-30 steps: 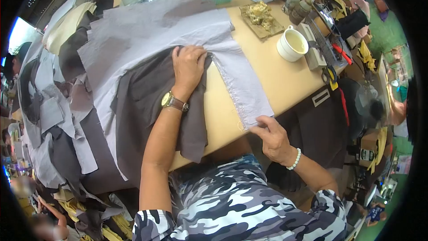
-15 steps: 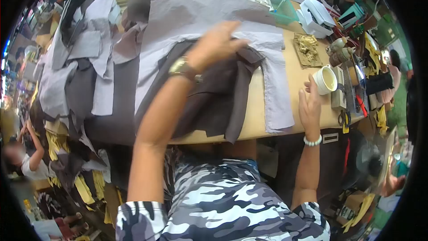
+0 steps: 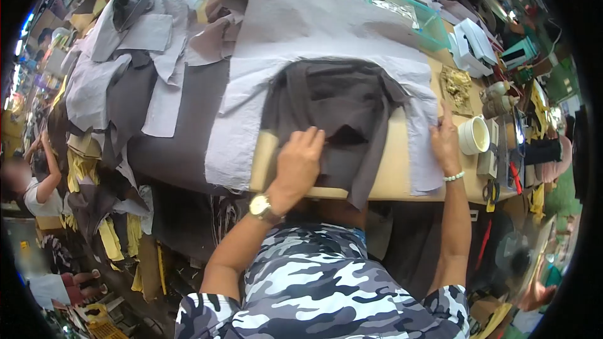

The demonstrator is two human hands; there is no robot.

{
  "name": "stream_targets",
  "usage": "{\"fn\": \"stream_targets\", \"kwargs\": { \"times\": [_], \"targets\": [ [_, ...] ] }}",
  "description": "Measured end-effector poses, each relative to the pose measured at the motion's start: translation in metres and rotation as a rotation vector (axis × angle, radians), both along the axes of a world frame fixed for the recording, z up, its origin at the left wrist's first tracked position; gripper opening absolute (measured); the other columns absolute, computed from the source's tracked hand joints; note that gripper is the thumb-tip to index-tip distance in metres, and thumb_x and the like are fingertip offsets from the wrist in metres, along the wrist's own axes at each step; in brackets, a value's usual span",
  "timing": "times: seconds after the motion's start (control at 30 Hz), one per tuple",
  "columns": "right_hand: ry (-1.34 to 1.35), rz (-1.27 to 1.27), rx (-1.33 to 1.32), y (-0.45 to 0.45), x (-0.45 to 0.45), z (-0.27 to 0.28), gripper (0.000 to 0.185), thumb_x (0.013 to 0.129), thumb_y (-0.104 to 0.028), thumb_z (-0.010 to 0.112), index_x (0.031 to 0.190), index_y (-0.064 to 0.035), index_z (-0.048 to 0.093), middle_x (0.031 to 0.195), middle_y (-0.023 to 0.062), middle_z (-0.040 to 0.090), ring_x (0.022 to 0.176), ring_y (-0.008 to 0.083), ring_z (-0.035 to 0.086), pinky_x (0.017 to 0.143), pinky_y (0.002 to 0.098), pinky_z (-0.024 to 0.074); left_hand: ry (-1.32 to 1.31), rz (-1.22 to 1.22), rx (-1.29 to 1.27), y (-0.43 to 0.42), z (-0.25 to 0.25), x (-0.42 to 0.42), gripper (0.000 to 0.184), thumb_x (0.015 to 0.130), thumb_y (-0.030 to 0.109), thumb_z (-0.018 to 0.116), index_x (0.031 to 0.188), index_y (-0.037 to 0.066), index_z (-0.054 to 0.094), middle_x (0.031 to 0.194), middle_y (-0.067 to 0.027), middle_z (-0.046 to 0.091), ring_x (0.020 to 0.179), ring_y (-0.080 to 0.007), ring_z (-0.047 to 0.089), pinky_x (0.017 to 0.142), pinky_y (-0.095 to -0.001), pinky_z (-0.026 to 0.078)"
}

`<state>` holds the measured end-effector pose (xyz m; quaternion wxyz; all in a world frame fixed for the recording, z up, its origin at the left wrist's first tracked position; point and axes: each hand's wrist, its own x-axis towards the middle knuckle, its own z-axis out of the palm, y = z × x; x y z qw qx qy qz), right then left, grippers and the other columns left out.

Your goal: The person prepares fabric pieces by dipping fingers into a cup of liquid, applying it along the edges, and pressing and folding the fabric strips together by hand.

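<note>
Left fingers [image 3: 312, 137] over dark cloth [image 3: 339, 95] — right fingers [image 3: 446, 116] near cup [image 3: 465, 139].

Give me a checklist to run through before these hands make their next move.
1. Dark cloth spread flat: not ok, bunched in folds.
2. Dark cloth wholly on the table: not ok, a corner hangs past the near edge.
3. Left hand gripping the dark cloth: cannot tell.
4. Light cloth clear of the cup: ok, right hand between them.
5. Cup upright: ok.
6. Scissors out of both hands: ok.

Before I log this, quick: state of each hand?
Left hand: at the dark cloth; whether its grip is closed cannot be told.
Right hand: open, at the pale cloth's edge.
</note>
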<state>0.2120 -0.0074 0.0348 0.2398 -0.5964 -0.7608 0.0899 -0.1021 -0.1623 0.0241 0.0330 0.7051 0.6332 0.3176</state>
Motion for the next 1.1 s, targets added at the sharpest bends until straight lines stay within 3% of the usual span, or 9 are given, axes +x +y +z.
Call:
{"fn": "stream_targets", "kwargs": {
  "times": [0.2, 0.37, 0.5, 0.53, 0.67, 0.8, 0.83, 0.87, 1.1],
  "targets": [
    [-0.377, -0.107, 0.273, 0.004, -0.009, 0.054, 0.068, 0.078, 0.003, 0.049, 0.143, -0.0069, 0.029, 0.119, 0.0238, 0.054, 0.101, 0.0399, 0.054, 0.087, 0.0465, 0.0429, -0.515, -0.305, -0.109, 0.033, -0.009, 0.066, 0.037, 0.082, 0.012, 0.062, 0.114, -0.005, 0.059, 0.119, -0.0240, 0.058, 0.113, -0.0351, 0.055, 0.098, -0.0390, 0.043],
    [0.098, 0.222, 0.233, -0.066, -0.121, 0.079, 0.055, 0.088, -0.003, 0.050, 0.140, 0.0028, 0.032, 0.134, 0.0242, 0.044, 0.106, 0.0344, 0.055, 0.095, 0.0407, 0.0419, -0.463, -0.346, 0.023, 0.000, 0.059, 0.037, 0.029, 0.078, 0.014, 0.069, 0.102, -0.003, 0.065, 0.102, -0.0186, 0.066, 0.095, -0.0316, 0.064, 0.084, -0.0376, 0.051],
    [0.460, 0.419, 0.117, -0.102, -0.193, 0.034, 0.068, 0.083, -0.001, 0.057, 0.142, 0.0071, 0.024, 0.132, 0.0265, 0.044, 0.102, 0.0299, 0.058, 0.091, 0.0366, 0.0468, -0.095, 0.285, 0.058, -0.003, 0.063, -0.041, 0.031, 0.078, 0.022, 0.072, 0.101, 0.001, 0.065, 0.088, -0.0179, 0.066, 0.080, -0.0321, 0.065, 0.071, -0.0385, 0.051],
    [0.447, 0.434, 0.150, -0.108, -0.207, 0.028, 0.069, 0.085, -0.002, 0.057, 0.144, 0.0041, 0.020, 0.119, 0.0198, 0.054, 0.103, 0.0303, 0.059, 0.090, 0.0358, 0.0473, -0.140, 0.338, -0.020, 0.004, 0.053, -0.059, 0.040, 0.080, 0.028, 0.071, 0.108, 0.000, 0.062, 0.089, -0.0188, 0.066, 0.081, -0.0330, 0.065, 0.071, -0.0396, 0.051],
    [0.221, 0.444, 0.315, -0.100, -0.222, -0.007, 0.071, 0.079, 0.002, 0.055, 0.143, -0.0006, 0.026, 0.122, 0.0228, 0.051, 0.107, 0.0370, 0.055, 0.090, 0.0408, 0.0454, -0.134, 0.332, -0.204, 0.031, 0.030, -0.080, 0.065, 0.082, 0.040, 0.067, 0.129, 0.000, 0.046, 0.092, -0.0215, 0.065, 0.082, -0.0370, 0.064, 0.073, -0.0427, 0.050],
    [0.115, 0.489, 0.334, -0.071, -0.177, -0.019, 0.072, 0.076, 0.009, 0.047, 0.144, -0.0075, 0.028, 0.121, 0.0215, 0.050, 0.099, 0.0383, 0.056, 0.080, 0.0411, 0.0483, -0.297, 0.120, 0.065, 0.062, -0.001, -0.079, 0.071, 0.076, 0.022, 0.073, 0.135, 0.003, 0.040, 0.098, -0.0239, 0.063, 0.090, -0.0368, 0.062, 0.080, -0.0387, 0.048],
    [0.101, 0.492, 0.309, -0.064, -0.165, -0.016, 0.072, 0.076, 0.011, 0.045, 0.144, -0.0077, 0.029, 0.121, 0.0205, 0.051, 0.098, 0.0377, 0.056, 0.078, 0.0398, 0.0488, -0.503, 0.196, -0.278, 0.064, 0.026, -0.075, 0.064, 0.075, 0.012, 0.072, 0.133, 0.005, 0.046, 0.101, -0.0201, 0.063, 0.092, -0.0298, 0.060, 0.084, -0.0341, 0.046],
    [0.086, 0.493, 0.282, -0.061, -0.156, -0.010, 0.072, 0.076, 0.013, 0.044, 0.143, -0.0080, 0.030, 0.120, 0.0194, 0.052, 0.098, 0.0370, 0.057, 0.076, 0.0385, 0.0493, -0.518, 0.159, -0.260, 0.068, 0.024, -0.075, 0.059, 0.075, 0.011, 0.071, 0.130, 0.005, 0.049, 0.102, -0.0183, 0.064, 0.091, -0.0273, 0.060, 0.083, -0.0330, 0.046],
    [0.155, 0.709, 0.342, -0.086, -0.194, 0.014, 0.061, 0.074, 0.000, 0.055, 0.134, -0.0028, 0.042, 0.121, 0.0160, 0.055, 0.111, 0.0303, 0.054, 0.098, 0.0427, 0.0394, -0.600, -0.143, -0.159, 0.086, 0.017, -0.091, 0.036, 0.081, -0.002, 0.056, 0.114, 0.007, 0.066, 0.094, -0.0071, 0.067, 0.089, -0.0164, 0.060, 0.083, -0.0274, 0.046]
  ]
}}
